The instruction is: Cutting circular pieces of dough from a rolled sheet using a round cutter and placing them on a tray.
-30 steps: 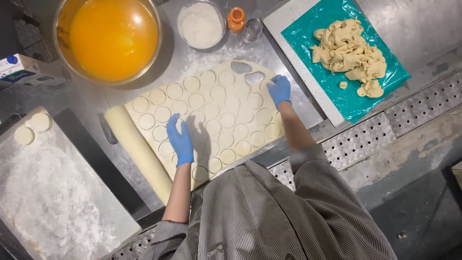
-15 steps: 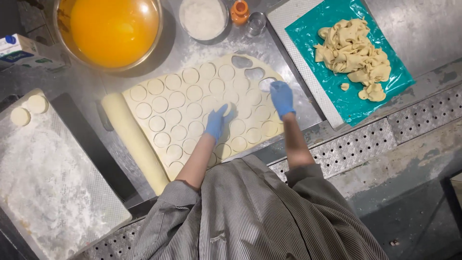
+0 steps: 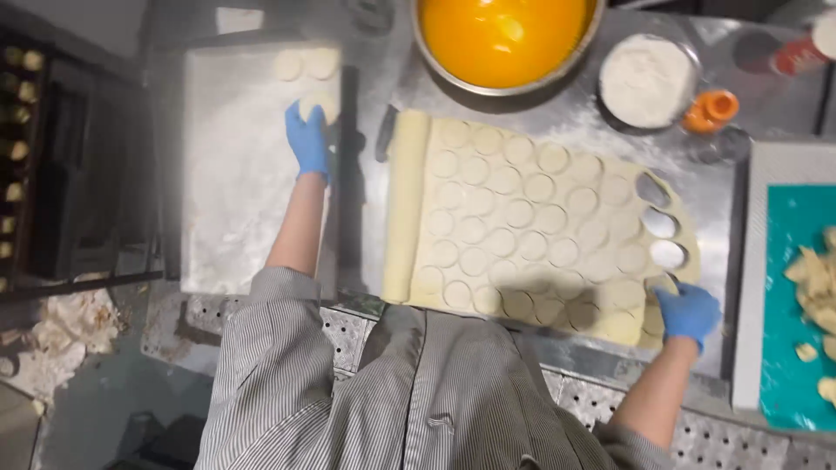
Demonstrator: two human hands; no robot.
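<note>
Blue-gloved, the left hand [image 3: 307,139] is stretched out over a floured tray [image 3: 235,200], its fingers closed loosely on a dough round [image 3: 320,103] that is being set beside two rounds already laid at the tray's far edge [image 3: 305,63]. The right hand [image 3: 688,312] is pressed on the near right corner of the rolled dough sheet [image 3: 522,218], fingers curled down; whether anything is gripped under them cannot be told. The sheet lies on the steel surface [image 3: 383,209], scored all over with cut circles, and a few holes [image 3: 662,226] are left open along its right edge where rounds have been lifted out.

Judged from this, the placing is best done with the round lowered flat, not dropped, so its shape is kept, and set just clear of its neighbours so none stick. The sheet is well held at its corner by the other hand, which should keep it from dragging.

A bowl of yellow liquid [image 3: 501,35] and a bowl of flour [image 3: 646,78] are cut off at the top edge. Dough scraps [image 3: 814,278] on a teal sheet [image 3: 788,348] are cropped at the right. Whatever is on the dark rack [image 3: 26,157] at far left is too dim to make out, and the left half of the view is hazed.
</note>
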